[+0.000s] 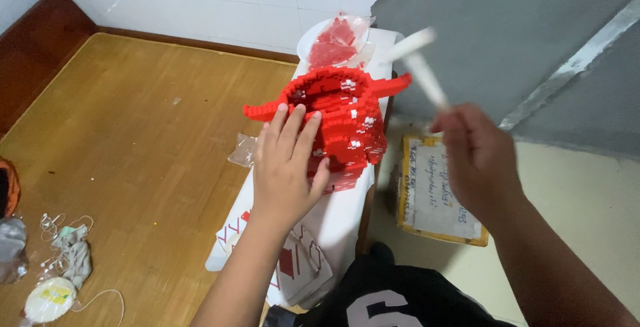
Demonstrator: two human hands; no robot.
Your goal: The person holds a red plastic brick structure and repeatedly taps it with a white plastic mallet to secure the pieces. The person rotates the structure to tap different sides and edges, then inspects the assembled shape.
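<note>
Brick model [340,114] under left hand [288,164], fingers spread flat; right hand [477,160] gripping white tweezers [417,60] beside.

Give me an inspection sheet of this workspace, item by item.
Surface: narrow white table with printed sheets.
Job's things: red brick model; white tweezers, blurred.
Clutter: bag of red pieces on white plate; clear bag.
Hands: left hand flat on the model; right hand holds the tweezers.
Cables: white cords on wooden floor.
Surroundings: grey wall; yellow-edged parcel.
</note>
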